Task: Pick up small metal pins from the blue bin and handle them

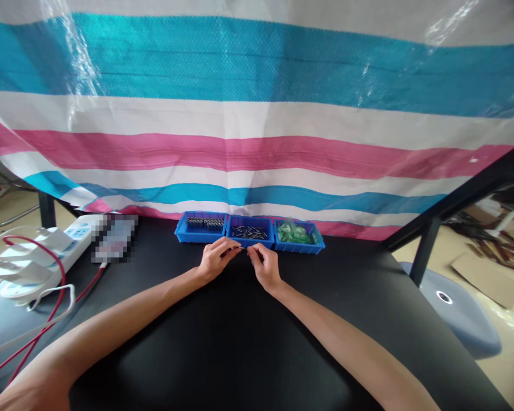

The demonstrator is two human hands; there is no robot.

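My left hand (216, 260) and my right hand (266, 268) meet just in front of the middle blue bin (252, 242). Both are closed in a pinch, fingertips almost touching. Between them shows a small thin piece (243, 248), too tiny to identify. Loose slim dark and silvery pieces (251, 232) lie scattered in that middle bin. To its left, a blue bin (199, 234) holds dark short cylinders (205, 222) in rows. On the right side, another blue bin (300, 247) contains clear green plastic-looking items (297, 232).
A white power strip (75, 234) with plugged-in adapters and red and white cables lies at the left, beside a blurred-out device (115, 237). Behind the bins hangs a striped plastic sheet (257, 154). A grey stool (462, 314) stands past the right edge of the black table (214, 342).
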